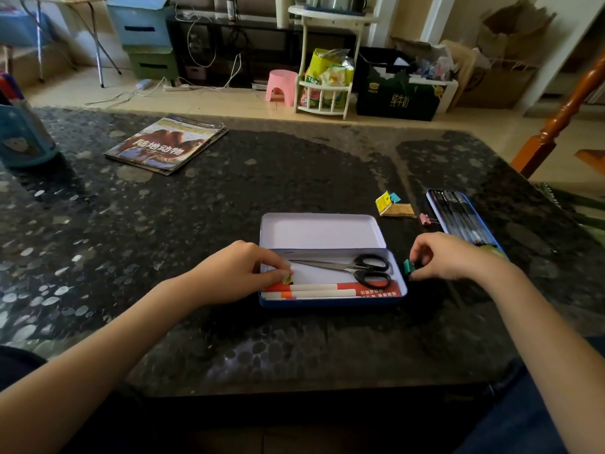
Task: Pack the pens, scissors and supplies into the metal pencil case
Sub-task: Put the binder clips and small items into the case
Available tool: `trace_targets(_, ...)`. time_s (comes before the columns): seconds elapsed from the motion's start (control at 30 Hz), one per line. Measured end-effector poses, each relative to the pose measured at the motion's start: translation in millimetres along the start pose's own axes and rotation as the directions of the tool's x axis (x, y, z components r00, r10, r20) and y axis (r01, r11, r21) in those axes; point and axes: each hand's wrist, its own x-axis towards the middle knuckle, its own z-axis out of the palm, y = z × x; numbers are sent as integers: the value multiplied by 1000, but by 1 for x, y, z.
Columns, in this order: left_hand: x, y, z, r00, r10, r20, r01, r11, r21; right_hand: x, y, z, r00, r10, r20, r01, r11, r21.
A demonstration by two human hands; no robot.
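Low in the middle of the frame sits the metal pencil case, open, with its lid lying flat behind it. Along its near side lie two white pens with orange ends and a red packet. Just behind them are the black-handled scissors, points to the left. The left hand is at the left end of the case, its fingers curled down and pinching a small yellow clip right over the pens. The right hand is just past the right end of the case, its fingers bent and pinching a small teal clip near the table. Both clips are tiny, so either could slip out of the fingers and skip off across the dark table, where it would be hard to spot. The teal clip is not over the case yet, so it may hit the wall and fall outside. The yellow clip may land on top of the pens and stop the lid from shutting. Further back on the right wait a pink clip, a yellow box with another teal clip beside it, and a blue tin of dark pens. These could be forgotten. In the upper left lies a magazine.
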Motion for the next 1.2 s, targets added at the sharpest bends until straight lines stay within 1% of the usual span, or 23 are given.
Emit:
trace_targets(0.07, 1, 0, -1, 1000, -1, -29, 1, 1000, -14, 2, 2, 0, 999, -12, -49, 14, 999, 32)
trace_targets(0.13, 1, 0, -1, 993, 0, -114, -3, 1000, -24, 0, 0, -1, 978, -36, -208, 62, 991, 118)
trace_targets(0.2, 2, -1, -1, 974, 1, -225, -10, 999, -40, -5, -12, -3, 920, -76, -384, 192, 942, 274)
trace_targets(0.27, 4, -1, -2, 952, -11, -307, -21, 995, -98, -15, -35, -1, 877, -173, -449, 361, 853, 376)
trace_targets(0.33, 5, -1, -2, 935, -50, -352, -15, 984, -179, -24, -64, 8, 853, -306, -424, 470, 803, 367)
trace_targets(0.4, 6, -3, -4, 909, -101, -405, 19, 979, -201, -23, -91, 23, 841, -413, -348, 523, 784, 333)
trace_targets(0.47, 5, -8, -7, 883, -154, -443, 67, 976, -207, -16, -113, 37, 834, -472, -286, 546, 778, 311)
trace_targets(0.5, 5, -11, -8, 877, -179, -446, 88, 972, -217, -13, -122, 42, 830, -485, -276, 553, 777, 301)
trace_targets(0.6, 3, -16, -12, 875, -206, -438, 114, 967, -227, -8, -141, 54, 823, -496, -277, 564, 773, 290)
trace_targets(0.77, 3, -11, -11, 888, -183, -421, 102, 973, -209, -9, -153, 70, 811, -501, -303, 572, 790, 223)
trace_targets(0.9, 1, -9, -11, 899, -163, -407, 96, 979, -179, -9, -152, 75, 792, -521, -319, 599, 762, 245)
trace_targets(0.97, 1, -8, -11, 901, -158, -403, 104, 983, -153, -11, -148, 73, 783, -513, -352, 607, 753, 255)
trace_targets(1.03, 1, -7, -11, 905, -149, -398, 115, 987, -108, -11, -142, 69, 778, -482, -403, 600, 760, 249)
trace_targets(1.1, 0, -4, -11, 916, -124, -382, 117, 992, -42, -11, -136, 65, 787, -441, -433, 575, 778, 254)
trace_targets(1.2, -3, 2, -10, 946, -73, -315, 103, 991, 81, -13, -130, 64, 816, -425, -393, 543, 796, 266)
